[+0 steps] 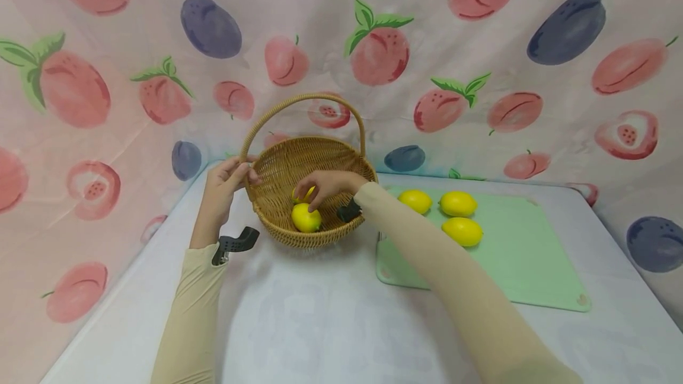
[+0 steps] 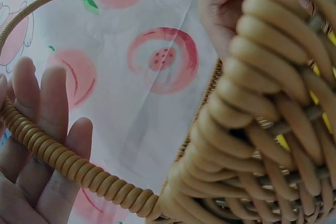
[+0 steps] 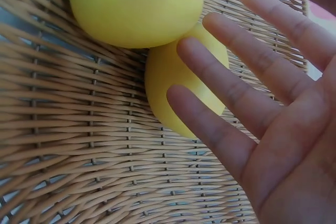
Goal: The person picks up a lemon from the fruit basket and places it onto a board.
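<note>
A wicker basket (image 1: 283,165) with a tall arched handle (image 2: 68,163) stands toward the back of the table. My left hand (image 1: 220,188) holds the left foot of that handle between thumb and fingers. Inside the basket lie two lemons, the nearer lemon (image 1: 306,218) touching the farther lemon (image 3: 168,85). Over them is my right hand (image 1: 332,182), its fingers spread and extended in the right wrist view. Its fingertips overlap the farther lemon there. In the head view this hand partly hides that farther lemon.
Right of the basket lies a pale green cutting board (image 1: 525,253). It carries three lemons, among them a front lemon (image 1: 462,232); my right forearm crosses over the board. Behind the table hangs a fruit-print cloth (image 1: 320,16).
</note>
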`<state>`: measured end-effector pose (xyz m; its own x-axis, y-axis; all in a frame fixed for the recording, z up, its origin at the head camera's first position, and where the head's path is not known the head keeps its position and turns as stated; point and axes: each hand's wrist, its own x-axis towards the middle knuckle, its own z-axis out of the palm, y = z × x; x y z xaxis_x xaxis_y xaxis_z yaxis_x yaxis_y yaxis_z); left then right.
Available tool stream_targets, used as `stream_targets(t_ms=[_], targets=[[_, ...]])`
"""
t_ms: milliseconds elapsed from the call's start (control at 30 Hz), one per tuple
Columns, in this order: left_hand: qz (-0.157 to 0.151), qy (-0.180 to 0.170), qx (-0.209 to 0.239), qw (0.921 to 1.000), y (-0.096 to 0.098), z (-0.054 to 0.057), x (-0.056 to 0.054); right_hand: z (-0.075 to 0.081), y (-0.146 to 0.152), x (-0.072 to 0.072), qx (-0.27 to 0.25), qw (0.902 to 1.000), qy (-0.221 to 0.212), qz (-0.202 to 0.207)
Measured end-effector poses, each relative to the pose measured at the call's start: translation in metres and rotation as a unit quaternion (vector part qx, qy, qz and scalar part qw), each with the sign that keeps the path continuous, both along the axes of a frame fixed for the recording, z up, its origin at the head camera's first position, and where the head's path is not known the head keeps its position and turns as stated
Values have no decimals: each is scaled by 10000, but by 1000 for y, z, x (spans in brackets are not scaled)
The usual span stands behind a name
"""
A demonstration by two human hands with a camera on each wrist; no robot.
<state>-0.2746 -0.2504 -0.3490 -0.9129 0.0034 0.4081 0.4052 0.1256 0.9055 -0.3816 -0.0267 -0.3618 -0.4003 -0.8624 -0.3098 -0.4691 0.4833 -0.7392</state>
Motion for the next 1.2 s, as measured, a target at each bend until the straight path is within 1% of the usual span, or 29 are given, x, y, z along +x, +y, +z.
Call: stream_targets(t_ms=[200,533,733,900,1133,1200], targets=[[-83,28,41,10000,0,0,0,-2,-2,2,197,9997,113,32],[-37,22,-59,10000,-1,-1,1,-6,-4,1,548,9978,357,132],[-50,27,-99,9999,-1,-1,0,-8,-3,0,560,9977,373,56],[-87,31,-45,9999,-2,-2,0,-8,-3,0,615,9969,484,58],[-101,51,-9,9999,-1,-2,0,-8,-2,0,981,9897,1040,73],[-97,57,-7,9999,-1,-2,0,-8,-1,0,1084,9884,1058,73]])
